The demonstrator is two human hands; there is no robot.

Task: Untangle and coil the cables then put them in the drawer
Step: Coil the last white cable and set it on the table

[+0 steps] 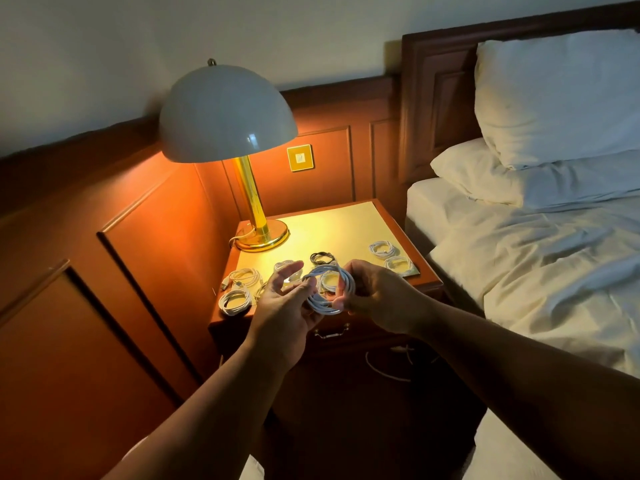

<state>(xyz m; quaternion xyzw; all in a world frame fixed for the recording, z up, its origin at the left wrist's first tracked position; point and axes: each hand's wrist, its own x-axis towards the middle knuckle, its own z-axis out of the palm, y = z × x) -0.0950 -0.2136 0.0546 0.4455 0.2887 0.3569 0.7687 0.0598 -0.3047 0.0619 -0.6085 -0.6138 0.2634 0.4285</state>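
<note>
- Head view: both hands are raised over the front edge of the nightstand surface [346,220], with a white cable coil [330,289] between them.
- The right hand [377,296] is closed on the coil's right side, fingers curled through and around the loops.
- The left hand [287,299] is mostly open, palm turned up and fingers spread, touching the coil's left side; whether it truly grips cannot be told.
- On the surface lie further coiled white cables: two near the left edge [237,301], one of them at the front left corner, and two near the right edge [382,249], just beside each other.
- A black cable coil [322,258] sits mid-surface, behind the hands.
- The lamp [258,230] takes the back left corner; the middle and back right of the surface are bare, leaving open room there.
- The drawer [332,332] below the front edge is closed, its brass handle showing between the forearms.
- A loose white cable [388,372] hangs in the dark below the drawer.
- The bed [536,254] stands just beside the nightstand's right edge; wood wall panelling closes in the left side.
</note>
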